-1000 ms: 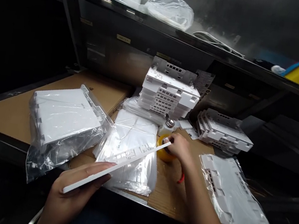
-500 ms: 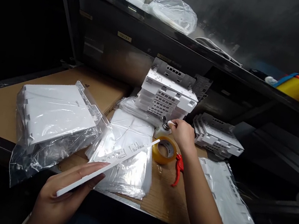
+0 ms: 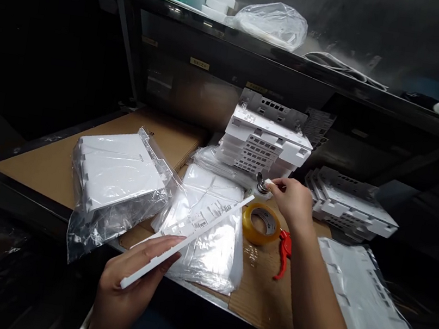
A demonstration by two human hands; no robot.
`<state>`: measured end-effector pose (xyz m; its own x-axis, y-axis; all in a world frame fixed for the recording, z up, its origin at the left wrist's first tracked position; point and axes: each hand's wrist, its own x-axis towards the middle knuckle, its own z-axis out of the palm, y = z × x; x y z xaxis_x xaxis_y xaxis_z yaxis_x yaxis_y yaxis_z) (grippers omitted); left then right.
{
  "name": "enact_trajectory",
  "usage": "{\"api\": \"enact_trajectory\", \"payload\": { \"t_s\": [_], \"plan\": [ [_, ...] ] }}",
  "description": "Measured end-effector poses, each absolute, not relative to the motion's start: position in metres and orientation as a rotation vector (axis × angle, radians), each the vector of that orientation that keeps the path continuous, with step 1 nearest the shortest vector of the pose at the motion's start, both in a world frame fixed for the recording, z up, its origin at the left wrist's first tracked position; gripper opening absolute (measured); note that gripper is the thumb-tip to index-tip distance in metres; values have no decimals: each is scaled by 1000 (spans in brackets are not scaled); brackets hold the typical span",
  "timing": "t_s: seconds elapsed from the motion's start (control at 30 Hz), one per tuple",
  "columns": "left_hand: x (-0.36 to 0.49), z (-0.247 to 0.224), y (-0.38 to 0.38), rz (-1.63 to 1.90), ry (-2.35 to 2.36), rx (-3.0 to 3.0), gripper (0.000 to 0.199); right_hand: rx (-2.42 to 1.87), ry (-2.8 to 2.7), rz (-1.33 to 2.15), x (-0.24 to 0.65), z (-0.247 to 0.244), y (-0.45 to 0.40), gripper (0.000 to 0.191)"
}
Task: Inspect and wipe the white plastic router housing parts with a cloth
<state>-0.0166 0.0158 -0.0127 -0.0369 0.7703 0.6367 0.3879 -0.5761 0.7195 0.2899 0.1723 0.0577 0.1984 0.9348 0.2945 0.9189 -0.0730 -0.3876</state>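
My left hand (image 3: 131,283) grips a thin white plastic panel (image 3: 196,233) by its near end. The panel is tilted edge-on over a pile of clear plastic bags (image 3: 210,265). My right hand (image 3: 294,200) pinches a small white piece (image 3: 269,183), possibly a wipe, at the metal top of a small dispenser bottle (image 3: 261,186). The bottle's lid is flipped up, and my fingers hide part of it. Close below that hand lie a roll of yellowish tape (image 3: 249,225) and a red-handled tool (image 3: 284,251).
Stacked white plastic housings (image 3: 264,143) stand behind the bottle, with more housings (image 3: 353,206) to the right. A bagged white housing (image 3: 119,171) lies on cardboard (image 3: 41,165) at left. Another bagged part (image 3: 367,307) is at right. A dark shelf (image 3: 246,39) crosses above.
The view has swung left, so everything sits further right in the picture. Both hands keep their holds, with the right one still at the bottle top.
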Motion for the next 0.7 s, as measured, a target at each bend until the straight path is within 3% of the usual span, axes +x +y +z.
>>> {"api": "enact_trajectory", "payload": {
  "t_s": [0.1, 0.2, 0.27, 0.7],
  "plan": [
    [-13, -14, 15, 1649, 1206, 1988, 42, -1580, -1631, 183, 253, 70, 109, 22],
    [-11, -17, 14, 1627, 1172, 2064, 48, -1191, -1677, 413, 205, 73, 45, 5],
    [-11, -19, 14, 1596, 1150, 2098, 51, -1055, -1719, 475, 181, 68, 19, 7],
    [0, -17, 9, 1616, 1063, 2181, 50, -1057, -1712, 306, 175, 55, 9, 8]
  ]
}}
